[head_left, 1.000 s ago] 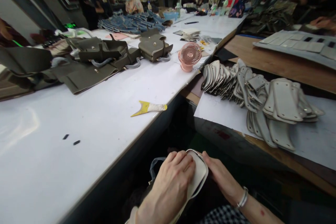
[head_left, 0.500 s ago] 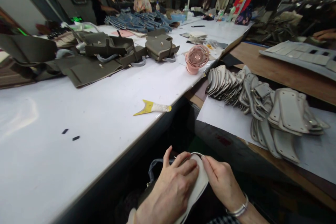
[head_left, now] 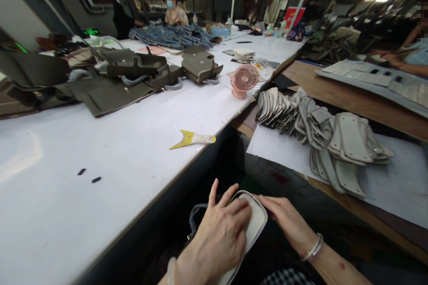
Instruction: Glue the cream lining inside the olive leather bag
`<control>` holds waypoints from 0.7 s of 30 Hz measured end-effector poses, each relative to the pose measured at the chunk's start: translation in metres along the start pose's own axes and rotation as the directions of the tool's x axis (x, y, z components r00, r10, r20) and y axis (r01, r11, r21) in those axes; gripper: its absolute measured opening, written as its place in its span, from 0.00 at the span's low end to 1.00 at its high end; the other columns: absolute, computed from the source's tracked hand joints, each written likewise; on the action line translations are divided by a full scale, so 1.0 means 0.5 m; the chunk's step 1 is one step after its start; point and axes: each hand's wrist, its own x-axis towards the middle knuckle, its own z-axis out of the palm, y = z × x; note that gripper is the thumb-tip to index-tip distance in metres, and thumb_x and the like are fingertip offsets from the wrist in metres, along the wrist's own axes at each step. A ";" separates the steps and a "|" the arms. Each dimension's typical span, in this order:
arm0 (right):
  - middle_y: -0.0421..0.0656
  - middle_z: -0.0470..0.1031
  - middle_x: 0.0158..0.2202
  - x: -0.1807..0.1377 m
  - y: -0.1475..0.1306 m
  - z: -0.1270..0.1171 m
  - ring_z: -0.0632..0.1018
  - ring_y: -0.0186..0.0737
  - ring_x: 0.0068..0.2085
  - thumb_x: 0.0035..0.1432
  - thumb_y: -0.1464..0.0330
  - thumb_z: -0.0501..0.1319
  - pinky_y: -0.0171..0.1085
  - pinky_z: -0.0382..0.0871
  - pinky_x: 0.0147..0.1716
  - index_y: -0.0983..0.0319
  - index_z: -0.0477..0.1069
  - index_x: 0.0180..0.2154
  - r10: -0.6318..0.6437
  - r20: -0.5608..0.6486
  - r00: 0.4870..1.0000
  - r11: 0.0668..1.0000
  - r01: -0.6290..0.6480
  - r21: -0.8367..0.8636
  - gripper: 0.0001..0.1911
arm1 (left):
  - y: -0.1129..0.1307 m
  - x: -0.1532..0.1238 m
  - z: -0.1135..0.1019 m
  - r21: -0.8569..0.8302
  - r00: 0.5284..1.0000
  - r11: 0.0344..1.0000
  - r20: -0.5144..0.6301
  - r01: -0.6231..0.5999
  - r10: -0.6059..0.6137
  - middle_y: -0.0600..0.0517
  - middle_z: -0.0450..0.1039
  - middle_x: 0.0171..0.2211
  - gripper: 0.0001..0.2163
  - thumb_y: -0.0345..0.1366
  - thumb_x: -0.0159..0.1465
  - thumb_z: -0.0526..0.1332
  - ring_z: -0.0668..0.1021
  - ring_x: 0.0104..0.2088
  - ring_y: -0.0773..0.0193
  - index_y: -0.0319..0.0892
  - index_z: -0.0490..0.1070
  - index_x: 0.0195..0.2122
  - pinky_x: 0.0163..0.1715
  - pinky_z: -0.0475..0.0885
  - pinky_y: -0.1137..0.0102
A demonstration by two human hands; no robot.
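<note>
Below the table edge, near my lap, is a pale panel with a rounded end [head_left: 257,220] and a thin raised rim. It seems to be part of a dark bag, mostly hidden under my left arm; a plastic-wrapped handle loop [head_left: 193,216] shows at its left. My left hand [head_left: 222,227] grips the panel, some fingers bent onto its face and others lifted apart. Along the panel's upper right rim, my right hand [head_left: 284,213] touches with its fingers stretched out; its thumb is hard to make out.
A yellow forked tool with a white-wrapped handle [head_left: 197,139] and two small black pieces [head_left: 96,180] lie on the white table [head_left: 133,142]. Olive bags [head_left: 120,84] and a pink fan [head_left: 244,79] stand farther back. Piled pale panels [head_left: 351,138] lie right. Other people sit beyond.
My right hand has loosened from a pinch on the rim, its fingers straightening. The panel has turned slightly, showing more of its rounded end. My left hand stays on it; the view has shifted.
</note>
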 end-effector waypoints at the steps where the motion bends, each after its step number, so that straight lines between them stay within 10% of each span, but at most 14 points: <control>1: 0.46 0.81 0.43 0.000 0.003 0.003 0.77 0.50 0.46 0.60 0.52 0.62 0.43 0.69 0.48 0.63 0.80 0.45 0.017 0.012 1.000 0.997 -0.018 0.080 0.23 | 0.000 -0.002 0.002 0.004 1.000 1.000 -0.001 -0.004 0.004 0.58 0.73 0.52 0.19 0.27 0.61 0.53 0.55 0.68 0.59 0.50 0.67 0.52 0.66 0.23 0.49; 11: 0.48 0.78 0.50 0.020 0.019 0.010 0.73 0.48 0.56 0.57 0.56 0.68 0.46 0.58 0.62 0.61 0.77 0.51 0.087 0.190 0.978 0.912 -0.155 0.379 0.23 | -0.004 -0.007 -0.004 -0.009 0.999 1.000 0.039 -0.016 0.016 0.56 0.71 0.55 0.19 0.27 0.64 0.51 0.50 0.70 0.55 0.50 0.65 0.54 0.66 0.28 0.42; 21: 0.48 0.78 0.50 0.042 -0.015 -0.019 0.76 0.48 0.51 0.60 0.52 0.62 0.50 0.64 0.58 0.59 0.71 0.58 0.209 0.293 0.933 0.977 -0.212 -0.023 0.28 | -0.009 -0.009 0.009 -0.011 0.999 1.000 -0.040 -0.011 0.011 0.56 0.73 0.53 0.13 0.31 0.66 0.53 0.52 0.70 0.57 0.48 0.68 0.50 0.68 0.30 0.43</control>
